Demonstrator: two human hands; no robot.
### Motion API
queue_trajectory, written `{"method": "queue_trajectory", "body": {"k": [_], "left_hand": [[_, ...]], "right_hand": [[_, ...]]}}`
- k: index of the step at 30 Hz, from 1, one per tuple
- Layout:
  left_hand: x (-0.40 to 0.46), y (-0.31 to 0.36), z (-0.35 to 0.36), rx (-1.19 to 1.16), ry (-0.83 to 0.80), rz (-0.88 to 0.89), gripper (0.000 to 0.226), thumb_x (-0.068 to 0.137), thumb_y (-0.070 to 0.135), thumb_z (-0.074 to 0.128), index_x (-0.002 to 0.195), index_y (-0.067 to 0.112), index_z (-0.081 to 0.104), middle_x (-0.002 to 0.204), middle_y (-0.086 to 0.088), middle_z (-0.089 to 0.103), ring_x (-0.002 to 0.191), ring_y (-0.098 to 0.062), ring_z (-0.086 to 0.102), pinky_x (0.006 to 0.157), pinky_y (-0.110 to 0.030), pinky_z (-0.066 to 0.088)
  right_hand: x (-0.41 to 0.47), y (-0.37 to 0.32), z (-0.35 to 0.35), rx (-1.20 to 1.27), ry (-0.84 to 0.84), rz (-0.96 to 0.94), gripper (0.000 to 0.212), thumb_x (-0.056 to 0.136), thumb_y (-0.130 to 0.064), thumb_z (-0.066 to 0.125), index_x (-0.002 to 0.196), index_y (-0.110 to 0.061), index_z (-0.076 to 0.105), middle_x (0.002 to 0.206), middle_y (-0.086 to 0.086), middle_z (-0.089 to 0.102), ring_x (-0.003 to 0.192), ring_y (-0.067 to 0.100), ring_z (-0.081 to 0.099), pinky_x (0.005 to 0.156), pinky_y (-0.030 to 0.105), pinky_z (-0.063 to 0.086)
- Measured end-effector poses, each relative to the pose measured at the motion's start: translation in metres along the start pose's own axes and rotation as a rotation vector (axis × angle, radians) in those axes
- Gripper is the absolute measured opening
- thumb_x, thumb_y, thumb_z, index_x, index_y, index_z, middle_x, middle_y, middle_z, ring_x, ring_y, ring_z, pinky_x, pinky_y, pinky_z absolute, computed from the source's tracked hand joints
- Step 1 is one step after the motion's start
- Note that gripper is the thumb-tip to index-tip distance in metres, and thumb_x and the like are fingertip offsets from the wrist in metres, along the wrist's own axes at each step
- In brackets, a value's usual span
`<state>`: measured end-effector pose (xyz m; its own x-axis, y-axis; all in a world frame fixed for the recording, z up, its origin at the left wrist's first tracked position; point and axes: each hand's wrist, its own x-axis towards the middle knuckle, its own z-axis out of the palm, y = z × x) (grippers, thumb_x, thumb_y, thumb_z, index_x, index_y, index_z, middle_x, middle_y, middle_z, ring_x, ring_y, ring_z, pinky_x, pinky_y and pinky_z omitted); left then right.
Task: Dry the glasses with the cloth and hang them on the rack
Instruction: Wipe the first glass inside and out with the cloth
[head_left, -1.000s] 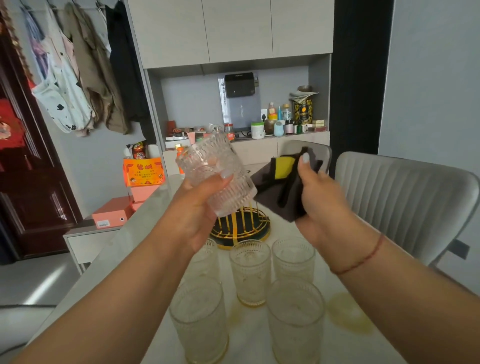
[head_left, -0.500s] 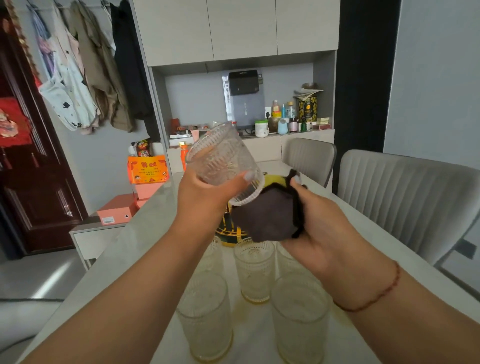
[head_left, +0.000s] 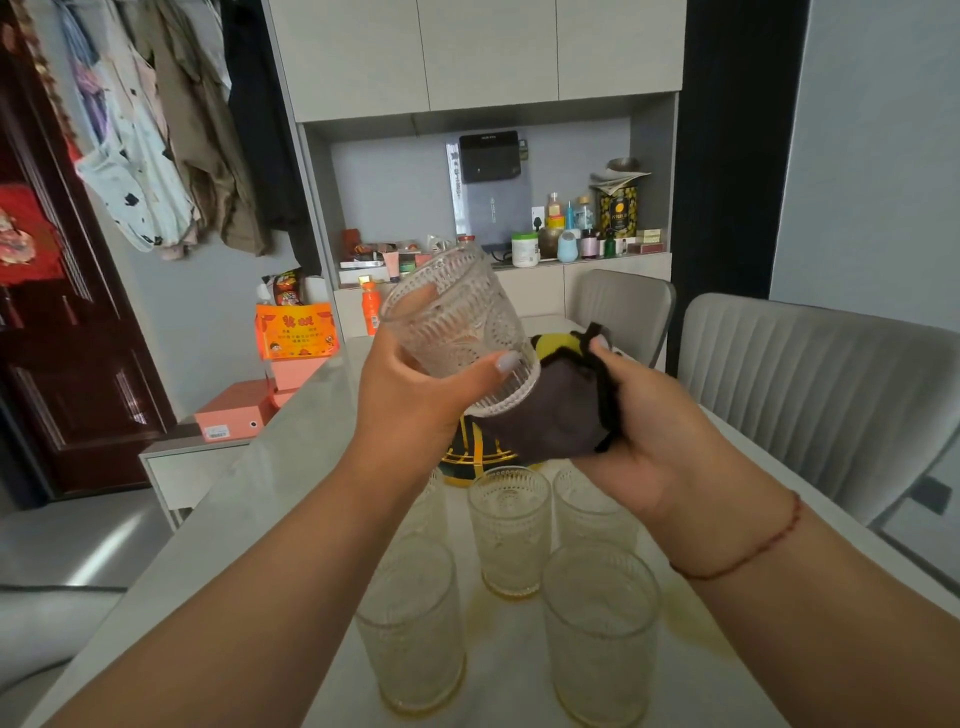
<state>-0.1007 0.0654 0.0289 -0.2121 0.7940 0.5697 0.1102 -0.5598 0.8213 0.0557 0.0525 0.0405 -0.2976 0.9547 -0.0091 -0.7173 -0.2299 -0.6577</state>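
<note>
From the head view we see the left hand (head_left: 415, 395) gripping a ribbed glass (head_left: 457, 327), fingers and thumb curled round its wall, the glass tilted with its mouth toward the right hand (head_left: 660, 441). That hand pinches a dark cloth (head_left: 550, 415) with a yellow patch, thumb on top. Half a second ago the cloth sat just below the mouth; now it presses against the rim, and the two hands have closed together. A second ago the cloth was held well apart and higher.

Five more glasses stand upright on the table (head_left: 270, 493) below the arms; the far-left one (head_left: 434, 499) is mostly hidden behind the left wrist. The rack (head_left: 467, 457), black with gold bars, shows only as a sliver between hand and cloth, so we cannot tell whether anything hangs on it. How far the cloth enters the glass is unclear.
</note>
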Motion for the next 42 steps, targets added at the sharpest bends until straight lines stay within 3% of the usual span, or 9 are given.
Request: {"method": "queue_trajectory", "body": {"k": [4, 7, 13, 18, 23, 25, 28, 33, 42], "left_hand": [[-0.005, -0.001, 0.010, 0.013, -0.049, 0.004, 0.099, 0.052, 0.020, 0.090, 0.138, 0.022, 0.041, 0.128, 0.002, 0.063, 0.117, -0.011, 0.062, 0.093, -0.029, 0.055], [0.006, -0.001, 0.008, 0.060, 0.015, -0.035, 0.100, 0.044, 0.039, 0.092, 0.131, 0.018, 0.047, 0.122, 0.000, 0.067, 0.112, -0.016, 0.066, 0.094, -0.040, 0.056], [0.021, 0.000, -0.012, 0.232, 0.028, -0.197, 0.094, 0.049, 0.040, 0.091, 0.129, 0.016, 0.048, 0.117, -0.001, 0.067, 0.104, -0.019, 0.066, 0.095, -0.042, 0.053], [0.018, 0.006, -0.016, 0.296, -0.222, -0.324, 0.101, 0.031, 0.045, 0.085, 0.124, 0.016, 0.058, 0.113, -0.003, 0.071, 0.103, -0.024, 0.068, 0.097, -0.047, 0.051], [0.022, 0.019, -0.009, 0.208, -0.427, -0.384, 0.057, 0.038, 0.032, 0.077, 0.091, 0.013, 0.073, 0.088, -0.007, 0.075, 0.089, -0.026, 0.067, 0.092, -0.042, 0.046], [0.025, 0.025, -0.010, 0.192, -0.457, -0.443, 0.043, 0.041, 0.025, 0.080, 0.083, 0.014, 0.072, 0.083, -0.005, 0.074, 0.089, -0.026, 0.065, 0.090, -0.041, 0.044], [0.025, 0.027, -0.011, 0.088, -0.410, -0.523, 0.032, 0.051, 0.023, 0.087, 0.077, 0.020, 0.068, 0.083, 0.000, 0.072, 0.087, -0.022, 0.063, 0.088, -0.041, 0.046], [0.017, 0.018, -0.008, -0.158, -0.224, -0.530, 0.077, 0.052, 0.019, 0.085, 0.122, 0.010, 0.055, 0.113, -0.012, 0.072, 0.090, -0.029, 0.073, 0.078, -0.045, 0.061], [0.059, 0.023, -0.018, 0.101, 0.086, -0.401, 0.054, 0.064, 0.028, 0.086, 0.110, 0.014, 0.061, 0.106, -0.005, 0.070, 0.101, -0.026, 0.064, 0.090, -0.039, 0.051]], "right_hand": [[0.006, 0.005, 0.003, -0.057, 0.065, 0.020, 0.043, 0.103, -0.032, 0.036, 0.124, -0.002, 0.059, 0.119, 0.022, 0.066, 0.106, 0.033, 0.065, 0.080, 0.042, 0.054], [0.000, 0.008, 0.000, -0.132, 0.055, 0.037, 0.038, 0.101, -0.029, 0.041, 0.122, -0.004, 0.062, 0.117, 0.017, 0.068, 0.104, 0.029, 0.066, 0.082, 0.039, 0.054], [-0.002, -0.024, -0.001, -0.379, 0.207, -0.321, 0.018, 0.099, -0.027, 0.049, 0.107, -0.016, 0.060, 0.105, 0.009, 0.069, 0.095, 0.025, 0.067, 0.078, 0.042, 0.056], [0.003, -0.039, 0.010, -0.609, 0.013, -0.519, 0.016, 0.099, -0.028, 0.047, 0.110, -0.027, 0.059, 0.096, -0.006, 0.072, 0.091, 0.014, 0.068, 0.072, 0.029, 0.055], [0.006, -0.026, 0.005, -1.119, -0.138, -0.436, 0.009, 0.096, -0.029, 0.052, 0.093, -0.037, 0.054, 0.089, -0.017, 0.061, 0.076, -0.004, 0.058, 0.061, 0.012, 0.043], [0.010, -0.024, 0.003, -1.063, -0.133, -0.445, 0.011, 0.094, -0.023, 0.056, 0.090, -0.034, 0.055, 0.086, -0.014, 0.063, 0.069, -0.007, 0.062, 0.059, 0.005, 0.047], [0.021, -0.021, 0.002, -0.800, -0.063, -0.454, 0.011, 0.093, -0.016, 0.058, 0.093, -0.027, 0.060, 0.089, -0.004, 0.067, 0.078, 0.005, 0.065, 0.070, 0.017, 0.055], [0.039, -0.016, 0.006, -0.565, 0.102, -0.493, 0.010, 0.094, -0.014, 0.057, 0.090, -0.024, 0.059, 0.097, 0.003, 0.066, 0.095, 0.019, 0.063, 0.088, 0.036, 0.052], [0.061, -0.015, 0.015, -0.436, 0.268, -0.329, 0.014, 0.099, -0.032, 0.048, 0.087, -0.024, 0.050, 0.110, 0.009, 0.064, 0.096, 0.025, 0.062, 0.083, 0.045, 0.055]]}}
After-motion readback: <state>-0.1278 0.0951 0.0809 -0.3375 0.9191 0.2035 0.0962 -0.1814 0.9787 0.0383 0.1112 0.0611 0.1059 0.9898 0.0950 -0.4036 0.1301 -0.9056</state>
